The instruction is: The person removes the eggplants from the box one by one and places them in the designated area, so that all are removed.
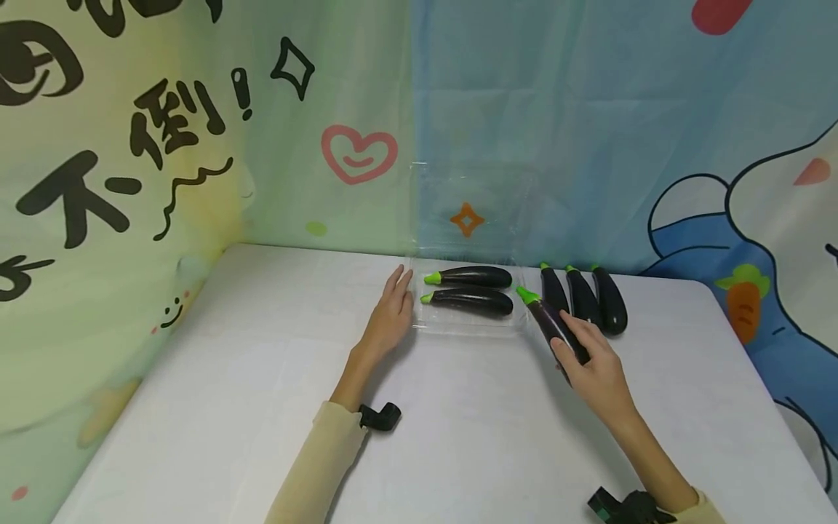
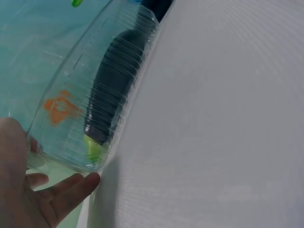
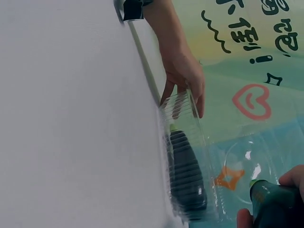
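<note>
A clear plastic box stands at the table's back, its transparent lid raised behind it. Inside lie two dark eggplants with green stem ends, side by side and pointing left. My left hand rests against the box's left end with fingers extended; the left wrist view shows the fingertips at the box's lower corner. My right hand grips another eggplant between thumb and fingers, its green tip toward the box's right side. In the right wrist view, this eggplant is partly cut off.
Three more eggplants lie in a row right of the box, just behind my right hand. The white table meets a printed cloth backdrop along its back edge. Black cameras are strapped to both wrists.
</note>
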### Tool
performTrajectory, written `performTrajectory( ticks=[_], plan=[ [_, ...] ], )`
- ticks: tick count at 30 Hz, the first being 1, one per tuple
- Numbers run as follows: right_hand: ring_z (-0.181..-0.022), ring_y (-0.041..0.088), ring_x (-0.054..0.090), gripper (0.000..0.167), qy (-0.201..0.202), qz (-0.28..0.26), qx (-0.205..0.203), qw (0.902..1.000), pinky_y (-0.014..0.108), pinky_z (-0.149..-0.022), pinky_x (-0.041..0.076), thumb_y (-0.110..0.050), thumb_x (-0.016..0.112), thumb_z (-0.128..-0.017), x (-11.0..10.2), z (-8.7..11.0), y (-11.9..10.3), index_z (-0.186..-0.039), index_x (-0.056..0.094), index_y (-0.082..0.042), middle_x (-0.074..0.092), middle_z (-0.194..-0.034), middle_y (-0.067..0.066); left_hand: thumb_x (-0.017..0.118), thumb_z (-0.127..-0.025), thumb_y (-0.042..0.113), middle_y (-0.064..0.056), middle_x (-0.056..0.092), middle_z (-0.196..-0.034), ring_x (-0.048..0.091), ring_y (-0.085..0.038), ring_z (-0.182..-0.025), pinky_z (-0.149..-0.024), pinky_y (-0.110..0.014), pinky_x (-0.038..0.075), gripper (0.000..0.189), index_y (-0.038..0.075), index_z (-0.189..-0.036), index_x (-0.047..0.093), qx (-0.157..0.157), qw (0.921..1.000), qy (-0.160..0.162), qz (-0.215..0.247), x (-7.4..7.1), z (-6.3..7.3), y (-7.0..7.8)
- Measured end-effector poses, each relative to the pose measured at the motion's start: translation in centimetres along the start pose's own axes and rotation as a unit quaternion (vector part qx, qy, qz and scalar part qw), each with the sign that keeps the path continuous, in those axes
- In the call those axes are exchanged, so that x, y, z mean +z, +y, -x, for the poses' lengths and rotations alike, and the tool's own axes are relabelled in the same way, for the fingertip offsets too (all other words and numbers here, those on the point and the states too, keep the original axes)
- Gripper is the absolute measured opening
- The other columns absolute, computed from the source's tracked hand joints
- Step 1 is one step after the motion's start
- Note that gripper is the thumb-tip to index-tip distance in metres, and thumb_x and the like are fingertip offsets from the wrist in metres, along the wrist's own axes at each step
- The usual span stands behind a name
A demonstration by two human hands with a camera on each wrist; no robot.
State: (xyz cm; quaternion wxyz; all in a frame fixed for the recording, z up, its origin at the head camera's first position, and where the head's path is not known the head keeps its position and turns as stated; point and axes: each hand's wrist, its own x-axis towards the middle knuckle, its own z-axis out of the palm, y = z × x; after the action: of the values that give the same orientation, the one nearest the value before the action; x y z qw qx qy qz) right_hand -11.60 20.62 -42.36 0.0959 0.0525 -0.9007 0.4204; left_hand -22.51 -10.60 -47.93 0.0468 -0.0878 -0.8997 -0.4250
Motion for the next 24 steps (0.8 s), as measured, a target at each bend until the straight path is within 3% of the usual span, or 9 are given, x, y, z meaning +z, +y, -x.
performTrajectory(
  ticks=[4,7,14,17,21,24],
  plan=[
    [-0.092,-0.014,0.046,0.053,0.03,0.005,0.01,0.9995,0.005,-0.069,0.045,-0.022,0.06,-0.096,-0.4,0.9,0.7,-0.145,0.046,-0.009,0.049,-0.139,0.016,0.032,-0.104,0.018,-0.007,0.022,-0.162,0.03,-0.028,-0.146,-0.115,-0.05,0.034,0.048,0.01,-0.151,0.033,0.004,1.0,0.004,-0.001,0.1,0.0,0.0],
    [-0.095,-0.014,0.044,0.056,0.037,0.008,0.018,0.9991,0.002,-0.068,0.043,-0.021,0.061,-0.095,-0.8,1.4,1.1,-0.146,0.044,-0.008,0.048,-0.14,0.017,0.032,-0.104,0.017,-0.008,0.022,-0.162,0.03,-0.028,-0.146,-0.115,-0.05,0.034,0.048,0.009,-0.151,0.033,0.006,1.0,0.004,-0.001,0.1,0.0,0.0],
    [-0.11,0.027,0.048,0.064,0.025,0.028,0.025,0.999,0.002,-0.073,0.032,-0.013,0.063,-0.091,-0.9,1.9,1.8,-0.149,0.037,-0.007,0.044,-0.142,0.022,0.032,-0.104,0.018,-0.007,0.022,-0.162,0.031,-0.028,-0.146,-0.115,-0.049,0.034,0.048,0.01,-0.151,0.033,0.004,1.0,0.005,-0.008,0.0,0.1,0.0],
    [-0.117,0.038,0.047,0.067,-0.001,0.026,0.037,0.999,0.017,-0.083,0.042,-0.015,0.062,-0.092,-0.9,2.0,1.7,-0.152,0.032,-0.007,0.039,-0.147,0.026,0.033,-0.104,0.017,-0.009,0.023,-0.161,0.031,-0.028,-0.146,-0.115,-0.049,0.034,0.048,0.009,-0.151,0.034,0.007,0.9999,0.007,-0.004,0.0,0.0,0.0],
    [-0.126,0.045,0.042,0.07,-0.044,0.021,0.072,0.9962,0.054,-0.089,0.048,-0.024,0.057,-0.097,-1.0,2.4,1.6,-0.155,0.021,-0.009,0.029,-0.155,0.028,0.033,-0.104,0.018,-0.009,0.023,-0.162,0.029,-0.028,-0.147,-0.115,-0.049,0.033,0.048,0.009,-0.151,0.033,0.007,1.0,0.004,0.001,0.0,0.1,0.0],
    [-0.13,0.047,0.04,0.071,-0.063,0.025,0.086,0.9939,0.06,-0.092,0.046,-0.03,0.055,-0.099,-1.2,2.7,1.6,-0.156,0.019,-0.01,0.025,-0.156,0.028,0.033,-0.104,0.018,-0.009,0.023,-0.162,0.029,-0.028,-0.147,-0.116,-0.049,0.033,0.048,0.008,-0.151,0.033,0.008,1.0,0.005,0.0,0.1,0.1,0.0]
  ],
)
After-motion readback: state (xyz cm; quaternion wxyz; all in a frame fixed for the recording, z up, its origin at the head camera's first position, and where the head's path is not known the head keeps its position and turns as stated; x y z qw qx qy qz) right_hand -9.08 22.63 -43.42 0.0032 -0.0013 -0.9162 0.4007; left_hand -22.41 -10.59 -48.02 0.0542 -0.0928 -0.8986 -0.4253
